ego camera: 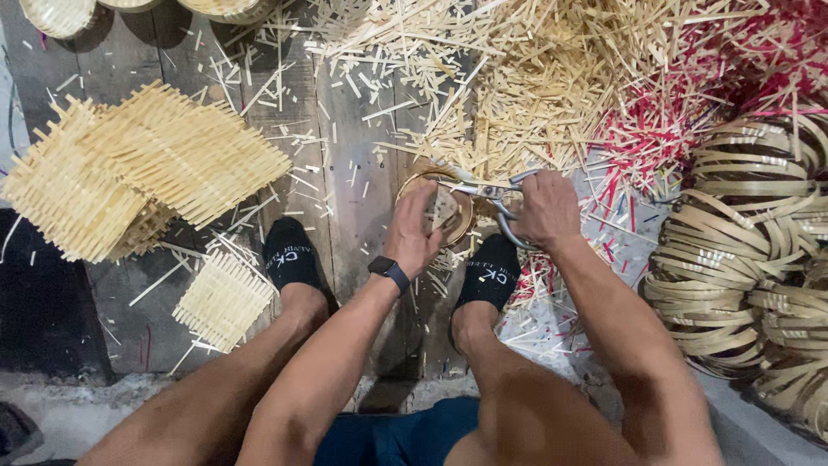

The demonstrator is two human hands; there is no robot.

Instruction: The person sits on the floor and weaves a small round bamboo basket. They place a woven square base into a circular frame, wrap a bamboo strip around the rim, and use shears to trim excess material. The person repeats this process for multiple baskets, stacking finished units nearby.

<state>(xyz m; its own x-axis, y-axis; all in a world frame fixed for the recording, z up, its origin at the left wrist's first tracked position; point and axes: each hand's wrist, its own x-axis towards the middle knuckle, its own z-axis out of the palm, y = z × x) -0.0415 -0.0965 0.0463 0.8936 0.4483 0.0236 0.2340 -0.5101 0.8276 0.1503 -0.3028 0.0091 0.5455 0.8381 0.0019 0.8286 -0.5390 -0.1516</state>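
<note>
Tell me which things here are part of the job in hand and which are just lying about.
In hand:
- small round woven basket, held by the left hand
- scissors, in the right hand

Lying about:
- stacked woven mats
- small woven mat
- coiled bamboo hoops
- natural strip offcuts
- red strip offcuts

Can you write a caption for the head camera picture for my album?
Left hand holds a small round basket while right hand trims it with scissors.

Light: I see flat, moderately bright light from above; the pale heap of cut bamboo strips (517,78) is brightest
Shadows: soft; darkest at the black lower-left corner
Focus: mostly sharp; my near forearms are slightly soft
Edges: mild wide-angle bending
</note>
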